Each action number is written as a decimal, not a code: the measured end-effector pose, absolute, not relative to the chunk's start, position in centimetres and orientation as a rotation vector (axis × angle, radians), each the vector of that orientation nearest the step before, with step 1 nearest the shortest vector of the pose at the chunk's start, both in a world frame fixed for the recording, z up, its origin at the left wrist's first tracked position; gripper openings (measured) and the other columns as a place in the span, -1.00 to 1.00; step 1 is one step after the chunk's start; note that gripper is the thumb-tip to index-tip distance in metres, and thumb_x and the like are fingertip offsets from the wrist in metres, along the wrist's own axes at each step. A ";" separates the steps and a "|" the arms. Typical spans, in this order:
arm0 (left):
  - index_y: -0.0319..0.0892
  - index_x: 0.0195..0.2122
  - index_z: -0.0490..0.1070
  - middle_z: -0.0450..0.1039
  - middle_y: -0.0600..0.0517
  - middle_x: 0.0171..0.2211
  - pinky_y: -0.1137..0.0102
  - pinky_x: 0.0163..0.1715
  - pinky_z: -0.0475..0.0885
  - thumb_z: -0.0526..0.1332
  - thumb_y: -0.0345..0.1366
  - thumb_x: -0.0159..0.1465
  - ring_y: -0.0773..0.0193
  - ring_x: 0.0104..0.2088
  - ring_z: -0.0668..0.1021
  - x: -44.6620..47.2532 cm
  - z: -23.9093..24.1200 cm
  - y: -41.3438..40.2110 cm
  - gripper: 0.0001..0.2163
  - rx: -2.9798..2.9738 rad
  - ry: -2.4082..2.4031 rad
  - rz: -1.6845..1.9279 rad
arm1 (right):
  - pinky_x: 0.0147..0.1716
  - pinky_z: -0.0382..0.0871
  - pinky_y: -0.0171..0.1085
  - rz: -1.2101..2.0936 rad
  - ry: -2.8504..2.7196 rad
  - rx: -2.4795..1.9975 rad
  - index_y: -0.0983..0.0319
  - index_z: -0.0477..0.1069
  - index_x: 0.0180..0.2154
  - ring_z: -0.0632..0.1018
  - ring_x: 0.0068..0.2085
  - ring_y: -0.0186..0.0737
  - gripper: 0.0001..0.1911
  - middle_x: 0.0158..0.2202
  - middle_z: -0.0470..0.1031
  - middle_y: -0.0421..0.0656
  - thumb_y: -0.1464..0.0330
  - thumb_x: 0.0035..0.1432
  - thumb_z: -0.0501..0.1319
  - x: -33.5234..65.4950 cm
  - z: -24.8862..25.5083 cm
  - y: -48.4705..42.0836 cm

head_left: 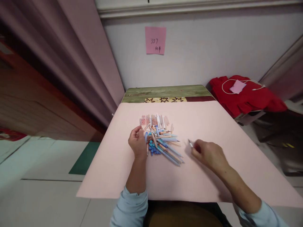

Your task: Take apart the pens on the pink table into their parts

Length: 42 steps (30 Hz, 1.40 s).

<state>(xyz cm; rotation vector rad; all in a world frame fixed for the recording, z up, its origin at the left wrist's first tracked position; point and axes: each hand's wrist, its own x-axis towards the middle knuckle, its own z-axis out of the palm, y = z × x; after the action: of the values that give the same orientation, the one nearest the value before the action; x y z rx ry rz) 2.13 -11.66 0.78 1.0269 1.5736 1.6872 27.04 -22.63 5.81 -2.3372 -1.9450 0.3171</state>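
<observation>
A heap of pens (167, 148) in pale blue, white and tan lies at the middle of the pink sheet. Among them sit small blue pieces (153, 148), clustered at the near left of the heap. A row of clear and pinkish caps (152, 119) lies along its far side. At the heap's left edge is my left hand (137, 142), its fingers closed in a pinch; what they hold, if anything, is hidden. Right of the pens, my right hand (209, 154) pinches a short, slim white piece with a dark tip (190, 143), slightly blurred, held apart from the heap.
The pink sheet (113, 170) covers most of a table with a green patterned top (163, 91). A wall with a pink note (155, 40) stands behind. Red cloth (251, 101) with a white cable is at the right, and a purple curtain (94, 56) hangs at the left.
</observation>
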 end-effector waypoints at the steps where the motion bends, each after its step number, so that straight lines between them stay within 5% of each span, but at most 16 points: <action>1: -0.24 -0.17 0.54 0.46 0.06 -0.49 0.46 -0.47 0.35 0.22 -0.22 0.17 0.37 -0.51 0.44 2.0 0.5 -11.6 -0.73 1.043 1.588 1.689 | -0.49 0.03 -0.31 0.307 -2.015 -2.221 0.17 0.44 -0.41 0.48 -0.47 -0.23 -0.84 -0.51 0.54 -0.17 0.29 0.11 0.13 25.8 6.1 -21.4; 6: -0.20 -0.20 0.55 0.56 -0.05 -0.20 0.34 -0.08 0.40 0.10 -0.22 0.27 0.21 -0.14 0.55 1.3 -0.9 -10.9 -0.74 1.125 1.676 1.711 | -0.48 0.04 -0.34 0.426 -2.049 -1.918 0.20 0.46 -0.46 0.46 -0.46 -0.28 -0.88 -0.51 0.54 -0.18 0.36 0.05 0.16 20.0 7.0 -15.0; 10: -0.20 -0.16 0.54 0.56 -0.07 -0.16 0.32 -0.04 0.39 0.03 -0.17 0.33 0.18 -0.10 0.55 1.1 -1.1 -10.7 -0.67 1.153 1.657 1.621 | -0.50 0.10 -0.35 0.710 -1.922 -1.853 0.22 0.47 -0.53 0.46 -0.47 -0.30 -0.86 -0.53 0.53 -0.17 0.34 0.01 0.21 16.2 6.5 -11.1; 19: -0.18 -0.07 0.52 0.55 -0.08 -0.06 0.28 0.04 0.35 -0.03 -0.14 0.36 0.14 0.00 0.53 1.4 -0.7 -11.0 -0.62 1.254 1.645 1.407 | -0.45 0.19 -0.35 0.785 -1.648 -1.745 0.20 0.44 -0.51 0.47 -0.50 -0.28 -0.69 -0.60 0.50 -0.21 0.19 0.19 0.13 18.2 4.7 -14.1; 24: -0.18 -0.05 0.51 0.55 -0.08 -0.06 0.27 0.03 0.35 -0.02 -0.13 0.37 0.13 0.00 0.53 1.5 -0.9 -10.9 -0.62 1.261 1.635 1.382 | -0.52 0.05 -0.33 0.591 -1.827 -2.009 0.16 0.39 -0.53 0.40 -0.54 -0.29 -0.69 -0.61 0.45 -0.26 0.12 0.13 0.21 20.9 4.8 -20.0; 30: -0.17 -0.12 0.53 0.56 -0.06 -0.13 0.29 0.00 0.36 0.03 -0.13 0.34 0.13 -0.05 0.53 1.5 -0.7 -11.0 -0.66 1.302 1.665 1.398 | -0.49 0.01 -0.33 0.533 -1.989 -2.128 0.13 0.45 -0.42 0.48 -0.41 -0.27 -0.86 -0.39 0.56 -0.26 0.21 0.05 0.29 20.5 4.4 -22.7; 34: -0.19 -0.14 0.53 0.55 -0.06 -0.18 0.29 -0.04 0.39 0.07 -0.14 0.31 0.14 -0.09 0.53 1.4 -0.3 -11.1 -0.68 1.260 1.667 1.464 | -0.50 0.02 -0.31 0.554 -1.942 -2.128 0.14 0.44 -0.48 0.44 -0.47 -0.28 -0.83 -0.50 0.51 -0.26 0.23 0.10 0.22 21.4 4.8 -22.7; 42: -0.20 -0.07 0.50 0.56 -0.07 -0.21 0.42 -0.31 0.42 0.32 -0.16 0.15 0.30 -0.32 0.54 3.0 2.3 -12.3 -0.65 1.070 1.094 1.479 | -0.46 0.28 -0.30 1.210 -1.325 -1.435 0.21 0.37 -0.30 0.45 -0.48 -0.28 -0.64 -0.48 0.50 -0.18 0.03 0.14 0.19 22.0 5.2 -19.7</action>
<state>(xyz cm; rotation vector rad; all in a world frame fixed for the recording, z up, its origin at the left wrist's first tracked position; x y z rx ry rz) 3.04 -12.29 2.29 1.0702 1.0939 1.4789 21.99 -19.74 5.21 -1.4351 -1.3250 1.2100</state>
